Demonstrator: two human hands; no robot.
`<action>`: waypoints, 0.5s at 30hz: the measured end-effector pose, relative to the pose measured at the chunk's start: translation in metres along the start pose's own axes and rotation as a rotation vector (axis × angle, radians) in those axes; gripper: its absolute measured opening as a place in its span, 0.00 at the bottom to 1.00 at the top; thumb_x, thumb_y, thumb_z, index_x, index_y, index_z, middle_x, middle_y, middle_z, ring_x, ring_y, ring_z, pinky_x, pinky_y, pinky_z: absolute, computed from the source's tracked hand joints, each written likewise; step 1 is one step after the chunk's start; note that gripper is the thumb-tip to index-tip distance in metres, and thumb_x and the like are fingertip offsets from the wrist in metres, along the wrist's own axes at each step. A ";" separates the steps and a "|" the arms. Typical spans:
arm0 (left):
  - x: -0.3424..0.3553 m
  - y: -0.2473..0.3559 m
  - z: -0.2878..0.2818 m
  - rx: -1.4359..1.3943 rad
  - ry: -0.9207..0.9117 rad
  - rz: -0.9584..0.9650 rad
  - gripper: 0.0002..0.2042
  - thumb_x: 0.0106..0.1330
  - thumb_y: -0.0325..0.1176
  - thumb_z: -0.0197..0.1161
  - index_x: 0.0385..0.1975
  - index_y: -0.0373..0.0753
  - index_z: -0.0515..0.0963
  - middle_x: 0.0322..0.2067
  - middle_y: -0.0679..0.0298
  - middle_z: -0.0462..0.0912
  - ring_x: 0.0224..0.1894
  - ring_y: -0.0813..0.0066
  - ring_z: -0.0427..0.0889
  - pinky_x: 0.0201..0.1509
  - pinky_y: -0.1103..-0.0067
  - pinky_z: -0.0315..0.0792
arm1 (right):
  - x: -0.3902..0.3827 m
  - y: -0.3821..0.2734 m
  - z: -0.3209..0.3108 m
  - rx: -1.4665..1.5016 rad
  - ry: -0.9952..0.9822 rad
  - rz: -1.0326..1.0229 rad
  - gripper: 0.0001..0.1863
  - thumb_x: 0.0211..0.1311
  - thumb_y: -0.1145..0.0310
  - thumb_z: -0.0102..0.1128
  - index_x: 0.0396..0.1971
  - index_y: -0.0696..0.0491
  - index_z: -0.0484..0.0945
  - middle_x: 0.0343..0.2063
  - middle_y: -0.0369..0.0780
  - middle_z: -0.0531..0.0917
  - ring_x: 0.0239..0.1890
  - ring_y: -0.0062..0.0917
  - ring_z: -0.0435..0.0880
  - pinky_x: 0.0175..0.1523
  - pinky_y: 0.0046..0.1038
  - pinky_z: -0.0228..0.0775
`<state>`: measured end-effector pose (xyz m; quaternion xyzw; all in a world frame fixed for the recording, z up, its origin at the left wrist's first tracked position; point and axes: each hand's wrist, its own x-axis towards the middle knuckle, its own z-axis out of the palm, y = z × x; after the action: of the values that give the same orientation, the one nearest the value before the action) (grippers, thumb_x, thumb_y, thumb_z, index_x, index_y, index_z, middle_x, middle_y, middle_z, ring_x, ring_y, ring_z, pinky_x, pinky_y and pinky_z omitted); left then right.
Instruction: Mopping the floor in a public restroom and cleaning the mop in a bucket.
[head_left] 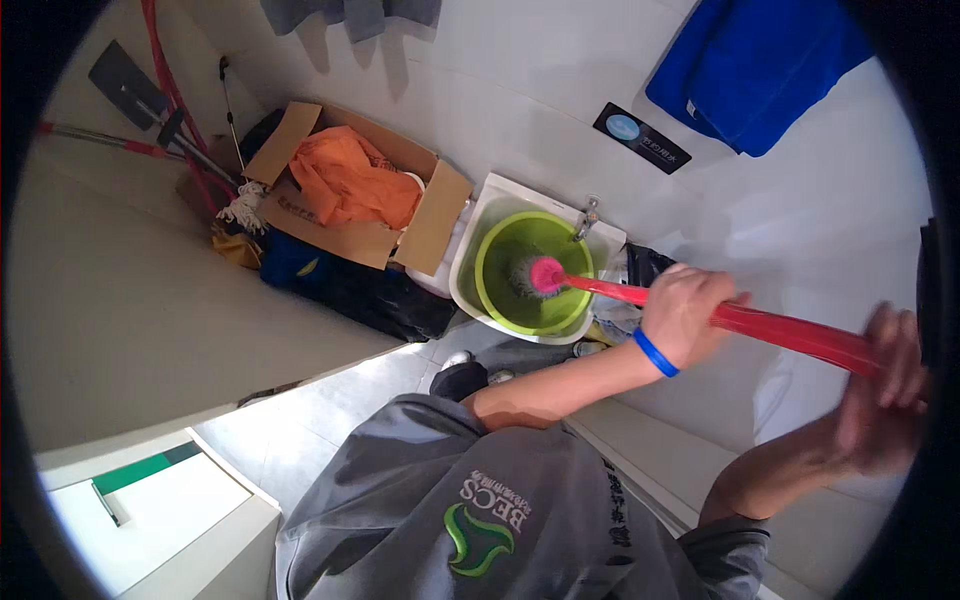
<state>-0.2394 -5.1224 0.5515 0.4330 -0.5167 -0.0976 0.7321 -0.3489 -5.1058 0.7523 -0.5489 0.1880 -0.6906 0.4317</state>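
Currently, the left hand point(690, 315), wearing a blue wristband point(655, 353), is clamping its fingers around the red handle point(795, 336) of a long brush point(615, 290), whose pink head point(547, 273) and pale bristles point(524, 279) are sitting inside the rim of a lime-green basin point(500, 250) standing in the white sink point(464, 285), beside a metal tap point(588, 216). Meanwhile, the right hand point(885, 400) is appearing blurred at the far end of that handle, so I cannot tell whether its fingers are gripping it; left of the sink, a cardboard box point(446, 208) is holding orange cloth point(352, 180).
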 end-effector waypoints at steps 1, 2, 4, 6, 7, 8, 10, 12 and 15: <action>-0.009 -0.016 0.001 -0.011 -0.009 -0.002 0.17 0.56 0.35 0.67 0.14 0.39 0.66 0.14 0.58 0.70 0.20 0.54 0.72 0.28 0.66 0.64 | -0.005 0.016 -0.004 0.083 -0.428 0.145 0.12 0.68 0.62 0.48 0.26 0.52 0.68 0.14 0.28 0.58 0.18 0.16 0.57 0.36 0.27 0.53; -0.018 -0.032 0.000 0.047 -0.038 -0.065 0.16 0.57 0.35 0.66 0.14 0.39 0.66 0.14 0.57 0.70 0.21 0.53 0.73 0.29 0.65 0.64 | -0.013 0.035 0.003 0.080 -0.349 0.201 0.12 0.68 0.63 0.48 0.24 0.51 0.65 0.14 0.29 0.58 0.17 0.16 0.57 0.34 0.26 0.52; -0.038 -0.072 -0.008 0.126 -0.060 -0.136 0.16 0.57 0.35 0.66 0.14 0.38 0.66 0.15 0.56 0.70 0.23 0.53 0.74 0.31 0.65 0.65 | -0.029 0.083 0.010 0.092 -0.283 0.276 0.14 0.66 0.64 0.49 0.20 0.49 0.62 0.13 0.29 0.59 0.15 0.16 0.55 0.30 0.25 0.50; -0.061 -0.107 -0.011 0.185 -0.143 -0.241 0.14 0.57 0.34 0.65 0.16 0.38 0.68 0.18 0.56 0.72 0.27 0.52 0.75 0.34 0.64 0.66 | -0.042 0.122 0.000 0.080 -0.286 0.319 0.15 0.65 0.65 0.51 0.19 0.49 0.61 0.13 0.29 0.60 0.14 0.17 0.56 0.27 0.24 0.49; -0.070 -0.123 -0.015 0.181 -0.159 -0.246 0.14 0.57 0.34 0.65 0.16 0.38 0.68 0.18 0.56 0.72 0.27 0.52 0.75 0.34 0.64 0.66 | -0.050 0.139 -0.005 0.077 -0.291 0.355 0.16 0.64 0.65 0.52 0.17 0.49 0.61 0.13 0.30 0.61 0.14 0.17 0.57 0.26 0.24 0.49; -0.078 -0.135 -0.021 0.210 -0.257 -0.301 0.12 0.56 0.34 0.65 0.19 0.39 0.69 0.21 0.55 0.73 0.30 0.51 0.75 0.36 0.63 0.66 | -0.059 0.154 -0.009 0.024 -0.258 0.383 0.18 0.63 0.66 0.54 0.15 0.50 0.60 0.13 0.30 0.61 0.15 0.18 0.59 0.26 0.24 0.51; -0.102 -0.168 -0.036 0.292 -0.446 -0.398 0.10 0.53 0.33 0.66 0.25 0.39 0.70 0.27 0.54 0.76 0.34 0.50 0.75 0.39 0.60 0.67 | -0.082 0.185 -0.018 -0.053 -0.179 0.463 0.20 0.60 0.69 0.57 0.13 0.50 0.58 0.12 0.31 0.63 0.16 0.19 0.61 0.28 0.24 0.54; -0.125 -0.202 -0.048 0.351 -0.622 -0.495 0.13 0.49 0.30 0.67 0.32 0.39 0.71 0.33 0.53 0.76 0.39 0.49 0.75 0.42 0.60 0.68 | -0.112 0.228 -0.046 -0.079 -0.190 0.486 0.20 0.59 0.70 0.59 0.13 0.49 0.59 0.13 0.32 0.64 0.17 0.20 0.62 0.32 0.24 0.55; -0.142 -0.225 -0.077 0.376 -0.663 -0.510 0.18 0.45 0.26 0.63 0.39 0.36 0.71 0.41 0.48 0.74 0.47 0.48 0.73 0.53 0.63 0.66 | -0.122 0.237 -0.072 -0.087 -0.192 0.434 0.17 0.60 0.70 0.58 0.16 0.49 0.61 0.16 0.32 0.67 0.21 0.21 0.65 0.36 0.24 0.56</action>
<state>-0.1697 -5.1338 0.2834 0.6171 -0.6088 -0.3125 0.3884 -0.3194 -5.1551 0.4818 -0.5768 0.2892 -0.5176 0.5619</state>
